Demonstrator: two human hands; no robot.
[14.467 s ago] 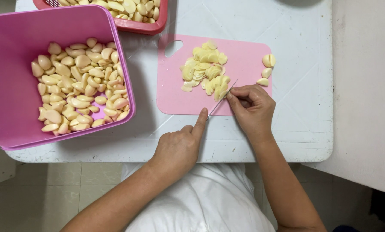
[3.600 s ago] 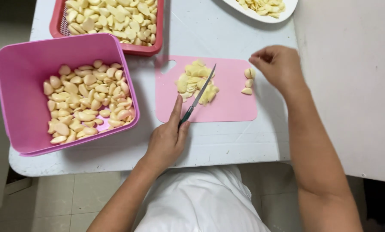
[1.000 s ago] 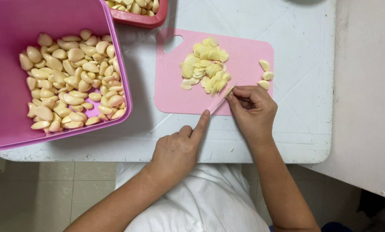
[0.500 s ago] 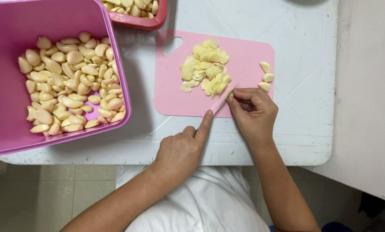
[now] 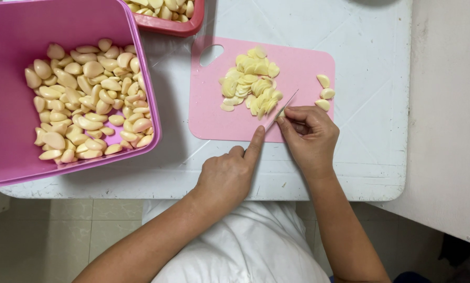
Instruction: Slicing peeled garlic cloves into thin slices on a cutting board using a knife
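The garlic clove (image 5: 280,111) sits pinched under my right hand (image 5: 309,135) fingertips, at the near edge of the pink cutting board (image 5: 298,71). My left hand (image 5: 228,177) is wrapped around the knife (image 5: 280,111), index finger along its spine. Trick is thin even strokes, fingertips curled back, slices falling onto the sliced pile (image 5: 250,84) just beyond.
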